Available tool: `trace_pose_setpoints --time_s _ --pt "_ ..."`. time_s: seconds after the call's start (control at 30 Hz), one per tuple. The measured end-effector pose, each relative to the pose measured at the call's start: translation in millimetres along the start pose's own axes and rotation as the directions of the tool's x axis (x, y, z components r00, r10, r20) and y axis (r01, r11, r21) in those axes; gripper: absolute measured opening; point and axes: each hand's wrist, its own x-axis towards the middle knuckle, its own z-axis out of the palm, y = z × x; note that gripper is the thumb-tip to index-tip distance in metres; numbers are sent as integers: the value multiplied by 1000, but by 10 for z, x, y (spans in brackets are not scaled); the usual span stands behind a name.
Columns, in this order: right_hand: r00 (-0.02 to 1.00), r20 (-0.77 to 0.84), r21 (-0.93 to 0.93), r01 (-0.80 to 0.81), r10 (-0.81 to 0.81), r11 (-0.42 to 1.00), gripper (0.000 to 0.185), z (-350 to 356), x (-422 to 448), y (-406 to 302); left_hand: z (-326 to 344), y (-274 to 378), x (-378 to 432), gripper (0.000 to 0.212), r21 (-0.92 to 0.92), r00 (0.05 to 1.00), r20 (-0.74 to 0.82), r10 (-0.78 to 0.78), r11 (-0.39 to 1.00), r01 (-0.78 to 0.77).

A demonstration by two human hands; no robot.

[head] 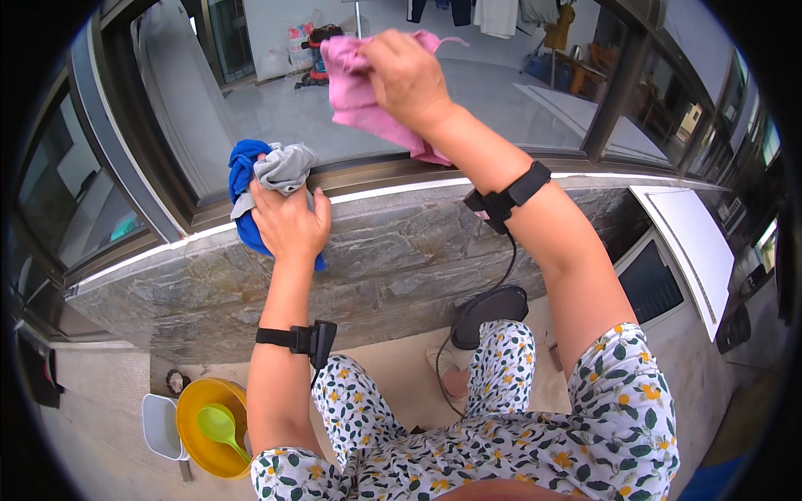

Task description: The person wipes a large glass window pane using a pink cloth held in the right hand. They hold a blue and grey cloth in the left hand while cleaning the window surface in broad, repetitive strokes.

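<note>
My right hand [407, 78] grips a pink cloth [357, 94], which hangs in front of the large window pane [489, 94]. Whether the cloth touches the glass I cannot tell. Lower and to the left, my left hand [289, 219] rests at the window's sill with its fingers in a bundle of cloths, a grey one [285, 168] and a blue one [247, 164]. Part of the blue cloth hangs below the sill, over the stone-faced wall. Black straps with small devices are around both forearms.
A yellow basin [191, 432] holding a green ladle [216, 423] stands at lower left, beside a white bucket [161, 416]. A round black object [492, 316] is by the wall [401, 269]. A white panel [689, 244] leans at right. A dark cable runs down from my right forearm.
</note>
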Motion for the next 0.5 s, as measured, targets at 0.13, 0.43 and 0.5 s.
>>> trace_pose_setpoints --time_s 0.13,0.43,0.5 --pt "969 244 101 7 -31 995 13 -45 -561 -297 19 -40 -4 46 15 1000 1 5 1000 -5" --pt "333 742 654 -551 583 -518 22 -955 -879 -577 -40 -105 37 54 -1 982 187 -40 999 41" --pt "336 790 610 -353 512 -710 24 -1126 -1183 -591 -20 -198 50 53 -101 991 136 22 995 -8"
